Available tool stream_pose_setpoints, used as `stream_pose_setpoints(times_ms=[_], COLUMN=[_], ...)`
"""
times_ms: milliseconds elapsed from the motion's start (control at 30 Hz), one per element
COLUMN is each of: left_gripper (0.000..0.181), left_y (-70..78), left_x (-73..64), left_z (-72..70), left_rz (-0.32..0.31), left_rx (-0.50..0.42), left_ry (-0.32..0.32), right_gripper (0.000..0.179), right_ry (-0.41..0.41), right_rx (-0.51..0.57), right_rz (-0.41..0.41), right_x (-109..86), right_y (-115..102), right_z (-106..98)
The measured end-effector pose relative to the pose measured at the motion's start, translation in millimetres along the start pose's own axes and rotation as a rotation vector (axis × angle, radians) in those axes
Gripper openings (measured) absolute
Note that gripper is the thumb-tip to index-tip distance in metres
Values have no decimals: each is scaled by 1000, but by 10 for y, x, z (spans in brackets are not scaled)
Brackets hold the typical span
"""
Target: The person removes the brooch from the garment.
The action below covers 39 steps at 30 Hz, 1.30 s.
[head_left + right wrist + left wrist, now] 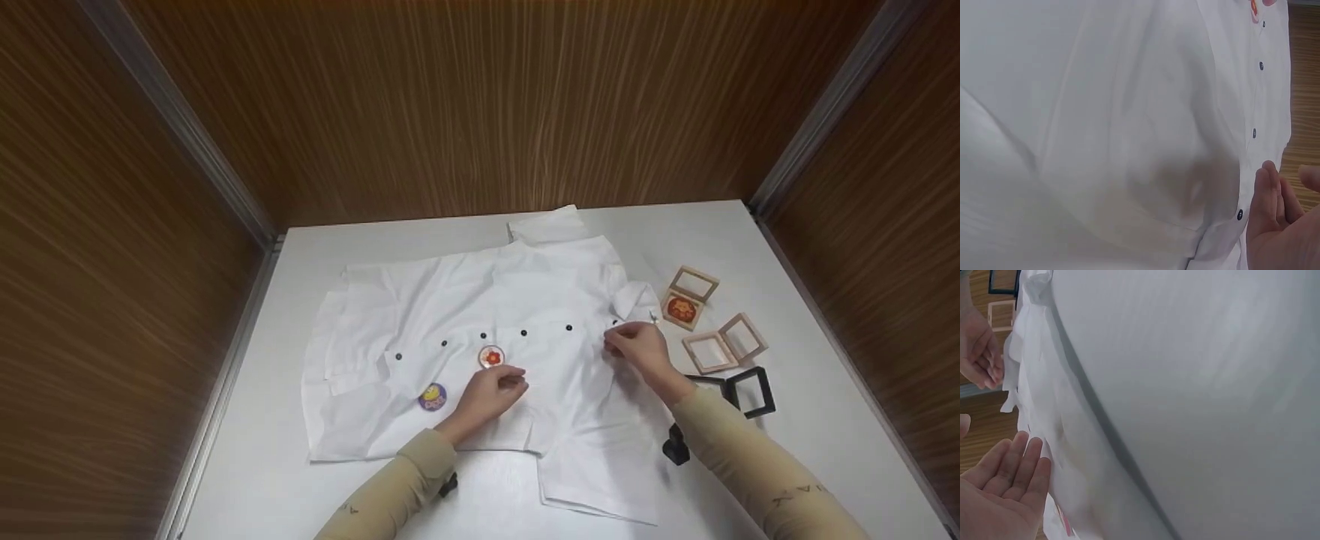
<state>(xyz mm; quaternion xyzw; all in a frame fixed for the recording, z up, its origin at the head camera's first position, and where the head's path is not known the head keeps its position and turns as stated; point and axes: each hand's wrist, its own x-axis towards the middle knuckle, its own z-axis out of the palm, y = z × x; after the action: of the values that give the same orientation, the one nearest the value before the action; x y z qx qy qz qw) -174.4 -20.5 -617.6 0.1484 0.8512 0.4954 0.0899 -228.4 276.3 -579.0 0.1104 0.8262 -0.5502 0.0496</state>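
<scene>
On my feed, left to right: white shirt point(450, 292) spread over the smooth white table point(240, 480), thin cloth, soft wrinkles, collar end at right. Purple badge point(433, 397), round, yellow figure on it, lies on the near front panel. Left hand point(484, 394) is just right of it over the cloth, fingers relaxed, nearly straight in the left wrist view, nothing held. Flower badge point(491, 356), round, red flower on pale ground, sits just beyond that hand. Row of small round dark buttons point(523, 332) runs across the shirt. Right hand point(643, 349) is at the collar-end button, fingers extended, thumb apart, holding nothing I can make out; can't tell if it touches cloth.

Right of the shirt, three hinged square cases, all unfolded. Farthest: light wood case point(688, 295), red-orange disc point(681, 309) in its lower half, window in the lid. Next: second wood case point(716, 367), two framed windows. Nearest: black case point(766, 390), partly behind the right sleeve point(750, 457).
</scene>
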Motion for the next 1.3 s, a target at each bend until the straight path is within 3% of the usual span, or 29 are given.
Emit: stream_pose_setpoints(times_ms=[333, 467, 767, 1000, 1300], left_gripper=[31, 31, 31, 31, 31], left_y=[-94, -112, -128, -154, -218], left_x=[-74, -109, -170, -216, -251], left_z=[-94, -138, -228, -339, -442], left_rz=[12, 20, -33, -61, -97], left_rx=[-40, -10, 10, 10, 72], left_ry=[38, 50, 74, 92, 109], right_gripper=[28, 28, 28, 27, 23], right_ry=[-74, -87, -124, -132, -145], right_rx=[5, 26, 6, 76, 27], right_rz=[19, 36, 41, 28, 33], right_x=[-33, -44, -69, -68, -94], right_y=[-38, -62, -92, -111, -111], right_z=[125, 185, 292, 386, 489])
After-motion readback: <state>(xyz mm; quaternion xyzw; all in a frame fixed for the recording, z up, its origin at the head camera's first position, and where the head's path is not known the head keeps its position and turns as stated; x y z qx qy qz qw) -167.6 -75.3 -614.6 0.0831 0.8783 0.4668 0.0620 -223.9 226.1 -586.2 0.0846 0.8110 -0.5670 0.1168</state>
